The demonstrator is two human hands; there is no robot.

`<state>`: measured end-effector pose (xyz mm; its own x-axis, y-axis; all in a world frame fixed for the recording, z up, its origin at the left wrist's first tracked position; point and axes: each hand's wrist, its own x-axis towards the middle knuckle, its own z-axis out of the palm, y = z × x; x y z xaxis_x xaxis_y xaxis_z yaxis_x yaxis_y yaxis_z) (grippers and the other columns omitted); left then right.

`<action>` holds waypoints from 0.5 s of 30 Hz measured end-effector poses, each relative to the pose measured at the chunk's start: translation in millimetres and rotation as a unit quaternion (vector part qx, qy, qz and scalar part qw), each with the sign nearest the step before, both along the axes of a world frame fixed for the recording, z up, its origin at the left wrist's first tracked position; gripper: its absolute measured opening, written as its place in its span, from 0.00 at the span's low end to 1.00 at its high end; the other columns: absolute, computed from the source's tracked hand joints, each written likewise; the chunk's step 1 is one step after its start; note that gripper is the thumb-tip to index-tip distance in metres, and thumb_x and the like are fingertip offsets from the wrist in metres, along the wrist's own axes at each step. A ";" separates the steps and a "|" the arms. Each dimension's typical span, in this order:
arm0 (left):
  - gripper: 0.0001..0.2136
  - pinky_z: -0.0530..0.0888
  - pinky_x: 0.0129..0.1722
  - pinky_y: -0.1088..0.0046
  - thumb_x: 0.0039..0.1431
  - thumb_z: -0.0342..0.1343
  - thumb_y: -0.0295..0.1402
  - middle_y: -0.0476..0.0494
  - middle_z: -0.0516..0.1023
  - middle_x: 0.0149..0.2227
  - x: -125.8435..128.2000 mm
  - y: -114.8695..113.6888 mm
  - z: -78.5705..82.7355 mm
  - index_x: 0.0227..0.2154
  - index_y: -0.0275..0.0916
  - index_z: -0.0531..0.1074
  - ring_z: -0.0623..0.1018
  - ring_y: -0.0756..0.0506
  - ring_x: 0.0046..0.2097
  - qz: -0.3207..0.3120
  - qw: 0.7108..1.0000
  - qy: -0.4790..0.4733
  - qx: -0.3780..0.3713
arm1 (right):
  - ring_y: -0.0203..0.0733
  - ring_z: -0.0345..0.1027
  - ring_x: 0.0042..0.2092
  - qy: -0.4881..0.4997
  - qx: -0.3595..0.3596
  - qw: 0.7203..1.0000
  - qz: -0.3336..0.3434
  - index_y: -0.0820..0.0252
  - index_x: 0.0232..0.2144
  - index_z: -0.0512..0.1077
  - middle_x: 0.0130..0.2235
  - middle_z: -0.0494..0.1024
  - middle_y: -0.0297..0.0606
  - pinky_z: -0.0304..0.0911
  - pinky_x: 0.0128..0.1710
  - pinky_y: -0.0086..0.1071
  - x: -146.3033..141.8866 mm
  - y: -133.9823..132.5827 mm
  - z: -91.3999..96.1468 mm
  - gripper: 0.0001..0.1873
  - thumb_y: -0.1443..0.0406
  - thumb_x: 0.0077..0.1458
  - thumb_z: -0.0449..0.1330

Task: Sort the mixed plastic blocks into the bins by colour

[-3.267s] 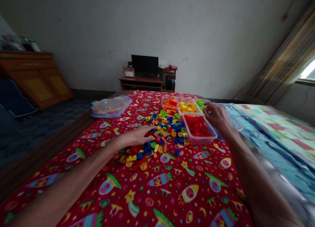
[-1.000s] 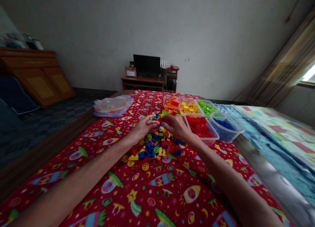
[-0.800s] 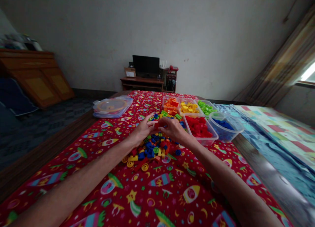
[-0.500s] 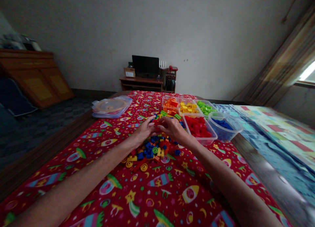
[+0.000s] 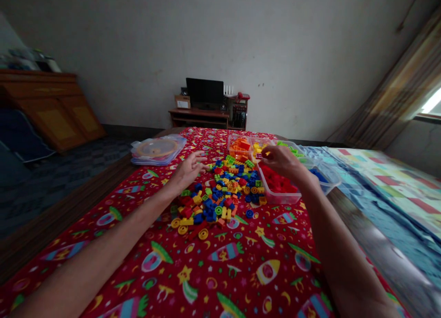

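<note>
- While the right hand (image 5: 275, 159) holds a red brick (image 5: 259, 156) between thumb and fingers, the brick shows where the red tub (image 5: 284, 198) meets the yellow tub (image 5: 262, 139); how high it is above them cannot be told.
- The right hand and wrist hide part of both these tubs; red pieces fill much of the red tub.
- The left hand (image 5: 189, 168) hangs with its fingers spread open, at the far left side of the pile (image 5: 223, 189); whether a fingertip touches a piece cannot be told.
- The pile mixes blue, yellow, green, orange and red pieces, loose on the cloth (image 5: 223, 276), with some yellow wheels at its near edge.
- A blue wheel (image 5: 250, 213) lies just apart, on the pile's right side.
- The orange tub (image 5: 231, 139) stands beside the yellow one, on its left; the green tub (image 5: 300, 151) is on its right.
- The blue tub (image 5: 332, 182) sits right of the red one, partly behind the right wrist.
- Lids (image 5: 156, 150) lie stacked at the table's left edge.
- Beyond the table, a monitor (image 5: 205, 93) stands on a desk (image 5: 198, 113) against the wall.
- A cabinet (image 5: 51, 109) stands at left, a bed (image 5: 389, 171) at right.
</note>
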<state>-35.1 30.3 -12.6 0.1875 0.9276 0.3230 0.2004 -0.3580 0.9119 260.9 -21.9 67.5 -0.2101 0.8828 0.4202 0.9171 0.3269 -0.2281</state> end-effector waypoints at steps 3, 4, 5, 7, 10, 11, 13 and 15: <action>0.21 0.75 0.43 0.63 0.51 0.55 0.42 0.37 0.76 0.46 -17.0 11.9 -2.6 0.46 0.35 0.69 0.79 0.43 0.42 -0.004 0.998 0.054 -0.009 | 0.36 0.65 0.29 -0.045 -0.036 0.997 -0.050 0.61 0.35 0.76 0.30 0.77 0.39 0.55 0.29 0.29 33.5 -1.9 6.3 0.10 0.67 0.51 0.58; 0.20 0.75 0.43 0.62 0.50 0.55 0.42 0.38 0.78 0.44 -20.1 14.1 -4.3 0.44 0.35 0.70 0.78 0.42 0.43 -0.011 0.998 0.068 -0.012 | 0.36 0.66 0.29 -0.055 -0.043 0.996 -0.059 0.61 0.36 0.76 0.30 0.77 0.39 0.56 0.29 0.29 41.0 -1.7 6.3 0.10 0.66 0.51 0.58; 0.20 0.74 0.44 0.62 0.50 0.55 0.43 0.38 0.79 0.42 -21.8 15.5 -6.2 0.42 0.35 0.71 0.78 0.41 0.43 -0.019 0.996 0.083 -0.013 | 0.36 0.66 0.30 -0.063 -0.042 0.995 -0.067 0.60 0.38 0.76 0.30 0.77 0.39 0.56 0.30 0.29 45.7 -1.3 5.8 0.11 0.65 0.51 0.58; 0.19 0.74 0.45 0.62 0.49 0.55 0.43 0.39 0.80 0.41 -21.6 16.3 -10.6 0.40 0.35 0.73 0.78 0.40 0.44 -0.027 0.992 0.124 -0.005 | 0.37 0.67 0.31 -0.068 -0.015 0.994 -0.081 0.60 0.41 0.75 0.31 0.77 0.39 0.57 0.31 0.29 45.1 -0.6 4.9 0.14 0.64 0.52 0.57; 0.17 0.72 0.47 0.63 0.49 0.54 0.41 0.40 0.80 0.42 -17.9 15.8 -18.0 0.38 0.37 0.75 0.77 0.38 0.46 -0.006 0.975 0.218 0.035 | 0.38 0.66 0.30 -0.071 0.026 0.994 -0.073 0.60 0.42 0.74 0.31 0.77 0.40 0.55 0.31 0.30 18.3 -3.5 3.4 0.14 0.66 0.56 0.52; 0.16 0.71 0.48 0.62 0.49 0.54 0.40 0.40 0.80 0.42 -16.9 15.6 -20.5 0.38 0.38 0.76 0.77 0.38 0.46 0.007 0.967 0.250 0.052 | 0.37 0.65 0.29 -0.081 0.019 0.995 -0.056 0.61 0.40 0.75 0.30 0.76 0.41 0.54 0.30 0.30 4.1 -6.0 1.8 0.14 0.68 0.56 0.51; 0.15 0.69 0.51 0.62 0.50 0.52 0.37 0.40 0.79 0.43 -16.0 15.4 -24.9 0.39 0.39 0.76 0.76 0.38 0.47 0.031 0.949 0.301 0.083 | 0.36 0.63 0.27 -0.118 -0.028 0.993 -0.002 0.63 0.34 0.75 0.28 0.75 0.42 0.52 0.28 0.30 -27.0 -12.5 -4.9 0.15 0.71 0.57 0.48; 0.16 0.68 0.52 0.62 0.51 0.50 0.36 0.39 0.79 0.45 -16.0 15.1 -28.1 0.41 0.39 0.76 0.75 0.38 0.49 0.041 0.938 0.331 0.100 | 0.35 0.63 0.27 -0.143 -0.065 0.986 0.059 0.62 0.30 0.75 0.27 0.75 0.41 0.51 0.27 0.30 -55.0 -19.4 -16.8 0.14 0.70 0.57 0.49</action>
